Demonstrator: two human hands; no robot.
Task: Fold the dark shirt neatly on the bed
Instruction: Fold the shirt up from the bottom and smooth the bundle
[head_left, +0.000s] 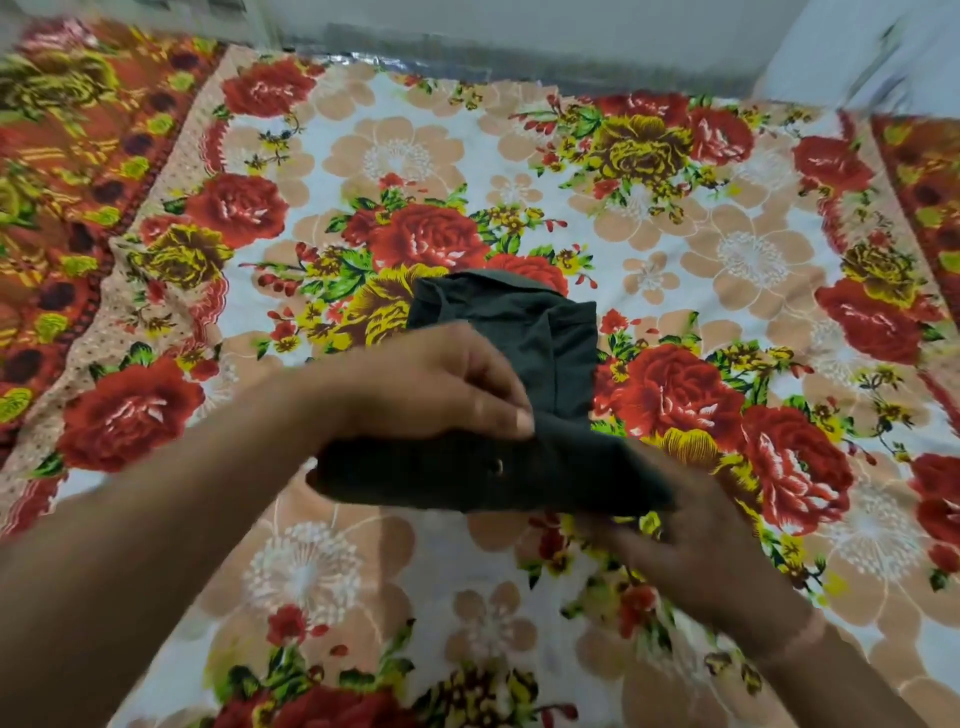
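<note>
The dark greenish-grey cloth shirt (545, 358) lies near the middle of the bed (415, 561), on a white sheet printed with red roses and peach flowers (395, 156). It is gathered into a small, thick packet rather than spread out, so by my reading most of the folding is done: no sleeve or long tail trails over the sheet. What looks left is the last fold. The near band of the packet is raised off the sheet with a shadow beneath it, while the far part rests flat; that band would need to be laid over or tucked under, then pressed smooth. The left hand (431, 384) reaches over the near-left part and pinches the fabric between thumb and curled fingers at about the centre of the packet. The right hand (696, 545) is at the near-right corner with its fingers running under the cloth edge; blur and the covering fabric keep me from telling whether it grips that edge or only props it from below. A small pale ring or button (497, 466) shows on the near band, too small to identify. Collar and sleeves are hidden inside the folds. Both forearms are cut off by the lower edge of the view. An orange-brown patterned cloth (67, 156) covers the bed's left side, and a white shape (857, 57) in the far right corner is too blurred to name.
</note>
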